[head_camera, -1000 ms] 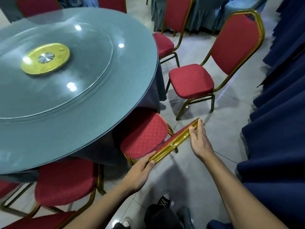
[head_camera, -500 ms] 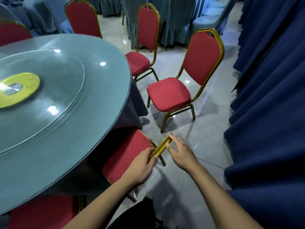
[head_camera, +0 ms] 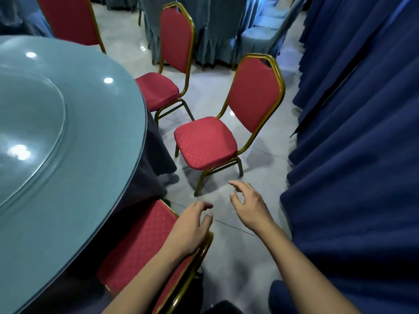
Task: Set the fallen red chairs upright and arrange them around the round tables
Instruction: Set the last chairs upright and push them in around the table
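Observation:
The round table [head_camera: 95, 182] with a glass top fills the left side. Directly below me a red chair with a gold frame [head_camera: 145, 241] stands tucked under the table's edge. My left hand [head_camera: 192, 225] hovers over its backrest rail, fingers apart and holding nothing. My right hand [head_camera: 249, 207] is open in the air to the right of it, above the floor. Ahead, a second red chair [head_camera: 206, 141] stands upright a little away from the table, angled toward it. A third red chair [head_camera: 158, 89] stands at the table's rim further back, and a fourth red chair [head_camera: 70, 19] shows behind the table.
Dark blue drapes [head_camera: 353, 155] hang along the whole right side, leaving a narrow strip of grey tiled floor [head_camera: 231, 257]. Grey-blue covered tables and a light blue covered chair [head_camera: 258, 39] stand at the back.
Both hands have let go of the near chair's gold backrest rail and lifted off it. My view has swung right and forward along the aisle toward the second chair.

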Demonstrator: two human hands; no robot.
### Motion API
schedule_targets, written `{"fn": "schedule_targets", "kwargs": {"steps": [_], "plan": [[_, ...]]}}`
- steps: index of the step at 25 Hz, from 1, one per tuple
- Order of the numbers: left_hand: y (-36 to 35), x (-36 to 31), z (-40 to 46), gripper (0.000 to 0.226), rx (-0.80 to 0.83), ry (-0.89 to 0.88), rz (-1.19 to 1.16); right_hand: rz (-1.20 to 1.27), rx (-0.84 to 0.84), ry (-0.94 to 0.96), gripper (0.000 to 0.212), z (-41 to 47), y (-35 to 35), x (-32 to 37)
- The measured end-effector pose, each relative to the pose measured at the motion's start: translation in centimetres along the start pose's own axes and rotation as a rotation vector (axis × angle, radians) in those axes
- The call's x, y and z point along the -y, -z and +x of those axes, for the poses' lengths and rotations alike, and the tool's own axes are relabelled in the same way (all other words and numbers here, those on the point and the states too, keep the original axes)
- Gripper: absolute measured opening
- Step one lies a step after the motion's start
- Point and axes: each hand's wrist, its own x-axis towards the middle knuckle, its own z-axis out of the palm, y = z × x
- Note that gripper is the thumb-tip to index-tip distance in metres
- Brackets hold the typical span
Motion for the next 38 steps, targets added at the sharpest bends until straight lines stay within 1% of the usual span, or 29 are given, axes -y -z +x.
{"fn": "schedule_targets", "kwargs": {"steps": [6, 9, 13, 18, 23, 29, 35, 38], "plan": [[0.1, -4.3, 7.0, 0.031, -0.023, -0.026, 0.023, 0.049, -0.025, -0.006, 0.036, 5.9, 5.2, -1.4], [-1.3, -7.3, 11.5, 0.030, -0.017, -0.041, 0.035, 0.079, -0.058, 0.000, 0.035, 9.3, 8.9, -4.1], [-4.6, -13.1, 18.8, 0.029, -0.073, -0.024, 0.031, 0.098, -0.071, 0.026, 0.034, 14.9, 15.2, -8.7], [-8.0, -19.5, 26.2, 0.024, -0.117, -0.045, 0.014, 0.103, -0.112, 0.081, 0.032, 22.1, 22.8, -13.3], [-10.0, -22.9, 32.9, 0.021, -0.166, -0.001, -0.027, 0.107, -0.100, 0.109, 0.031, 29.1, 28.4, -16.1], [-10.2, -25.0, 43.7, 0.026, -0.230, 0.015, -0.057, 0.094, -0.108, 0.198, 0.031, 40.8, 32.9, -17.2], [-7.7, -26.5, 56.3, 0.027, -0.306, 0.062, -0.074, 0.077, -0.043, 0.275, 0.029, 54.6, 35.9, -15.4], [-6.1, -27.5, 61.9, 0.027, -0.335, 0.057, -0.079, 0.032, -0.008, 0.292, 0.030, 60.8, 37.6, -14.6]]}}
